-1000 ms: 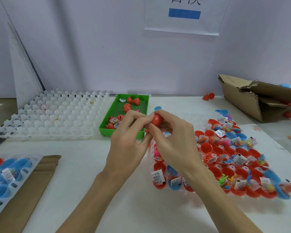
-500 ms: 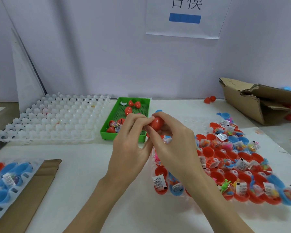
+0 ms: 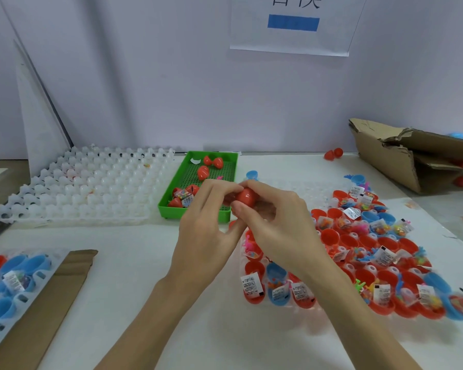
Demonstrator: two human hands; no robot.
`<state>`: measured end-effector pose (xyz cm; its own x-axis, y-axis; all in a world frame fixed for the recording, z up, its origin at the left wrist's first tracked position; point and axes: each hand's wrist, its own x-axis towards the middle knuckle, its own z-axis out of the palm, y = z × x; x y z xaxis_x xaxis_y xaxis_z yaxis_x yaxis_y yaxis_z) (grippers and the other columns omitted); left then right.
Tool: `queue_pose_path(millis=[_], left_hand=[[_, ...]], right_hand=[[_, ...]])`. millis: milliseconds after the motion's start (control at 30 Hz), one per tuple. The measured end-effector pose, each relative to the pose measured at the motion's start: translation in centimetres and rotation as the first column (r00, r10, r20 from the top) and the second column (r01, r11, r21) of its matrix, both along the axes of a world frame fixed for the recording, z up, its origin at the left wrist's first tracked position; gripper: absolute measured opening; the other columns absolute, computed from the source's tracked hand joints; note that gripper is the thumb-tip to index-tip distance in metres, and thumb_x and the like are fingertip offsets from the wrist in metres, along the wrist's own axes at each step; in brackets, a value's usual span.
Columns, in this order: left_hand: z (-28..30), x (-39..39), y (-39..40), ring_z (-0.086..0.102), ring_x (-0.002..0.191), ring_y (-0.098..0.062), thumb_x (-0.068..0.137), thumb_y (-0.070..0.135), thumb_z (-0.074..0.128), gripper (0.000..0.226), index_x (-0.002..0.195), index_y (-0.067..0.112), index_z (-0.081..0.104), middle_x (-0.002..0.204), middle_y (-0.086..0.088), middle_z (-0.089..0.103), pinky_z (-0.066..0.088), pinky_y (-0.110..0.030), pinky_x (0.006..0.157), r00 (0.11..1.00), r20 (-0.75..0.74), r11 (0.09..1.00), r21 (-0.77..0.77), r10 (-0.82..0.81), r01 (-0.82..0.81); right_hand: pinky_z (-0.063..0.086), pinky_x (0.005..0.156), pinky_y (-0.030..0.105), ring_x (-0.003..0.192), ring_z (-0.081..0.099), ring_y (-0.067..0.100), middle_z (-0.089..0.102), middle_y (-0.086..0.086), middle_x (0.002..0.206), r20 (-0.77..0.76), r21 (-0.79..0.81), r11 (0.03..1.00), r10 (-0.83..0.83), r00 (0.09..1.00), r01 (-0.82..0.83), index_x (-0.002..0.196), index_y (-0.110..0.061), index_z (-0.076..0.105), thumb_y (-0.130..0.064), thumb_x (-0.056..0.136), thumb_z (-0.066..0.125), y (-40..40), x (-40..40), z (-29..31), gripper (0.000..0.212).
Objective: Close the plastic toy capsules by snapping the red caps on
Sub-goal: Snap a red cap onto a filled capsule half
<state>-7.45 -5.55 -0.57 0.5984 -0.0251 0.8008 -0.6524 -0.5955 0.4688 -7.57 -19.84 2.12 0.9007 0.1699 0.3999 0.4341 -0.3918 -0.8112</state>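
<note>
red capsule [image 3: 246,196] | pinched between left hand [image 3: 207,225], right hand [image 3: 275,222] fingertips | seam apparently hidden

We see red capsule [image 3: 246,196] | green tray [image 3: 231,166] behind it | white cell tray [image 3: 86,193] left of green tray | red and blue cups [image 3: 358,241] right

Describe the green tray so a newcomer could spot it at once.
Start at the white table and look to its far edge, near the wall. Right of the big empty white cell tray sits the green tray, just beyond the left hand. It is the only green container, shallow, with a few red capsules inside.
</note>
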Motion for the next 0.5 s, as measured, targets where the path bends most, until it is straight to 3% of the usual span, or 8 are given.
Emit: queue_pose_path(millis=[100,200,333,500], left_hand=[[0.5,0.1,0.2,0.062,0.100,-0.010,0.083,0.003,0.085,0.032,0.111,0.009,0.070,0.109,0.000,0.061,0.048,-0.015,0.088,0.999,-0.024,0.996,-0.081,-0.047,0.045],[0.7,0.1,0.5,0.062,0.110,-0.021,0.085,0.008,0.085,0.036,0.117,0.018,0.072,0.115,0.003,0.057,0.050,-0.027,0.094,0.995,-0.041,0.991,-0.099,-0.093,0.089],[0.7,0.2,0.7,0.059,0.116,-0.022,0.091,0.008,0.080,0.038,0.126,0.022,0.072,0.118,0.001,0.057,0.048,-0.024,0.097,0.996,-0.014,0.994,-0.061,-0.090,0.090],[0.8,0.0,0.4,0.054,0.121,-0.013,0.089,0.012,0.079,0.049,0.135,0.022,0.067,0.124,0.003,0.059,0.050,-0.034,0.101,0.998,-0.013,0.997,-0.036,-0.069,0.069]], right_hand=[[0.054,0.102,0.046,0.113,0.069,0.015,0.074,-0.002,0.117,-0.256,0.306,0.942,0.224,0.941,-0.141,0.134,-0.016,0.064,-0.012,0.105,0.054,0.0,-0.1,0.9,0.031],[0.035,0.114,0.064,0.125,0.063,0.031,0.068,0.015,0.130,-0.341,0.629,0.760,0.457,0.821,-0.162,0.136,-0.004,0.059,-0.005,0.106,0.042,-0.6,-0.2,1.5,0.034],[0.049,0.110,0.049,0.123,0.065,0.033,0.067,0.018,0.130,-0.306,0.751,0.623,0.623,0.720,-0.221,0.135,0.001,0.058,-0.013,0.102,0.048,-1.0,0.2,1.8,0.037],[0.051,0.107,0.040,0.121,0.067,0.028,0.071,0.013,0.128,-0.252,0.727,0.649,0.556,0.792,-0.224,0.134,-0.003,0.060,-0.010,0.103,0.056,-0.6,0.3,0.9,0.032]])
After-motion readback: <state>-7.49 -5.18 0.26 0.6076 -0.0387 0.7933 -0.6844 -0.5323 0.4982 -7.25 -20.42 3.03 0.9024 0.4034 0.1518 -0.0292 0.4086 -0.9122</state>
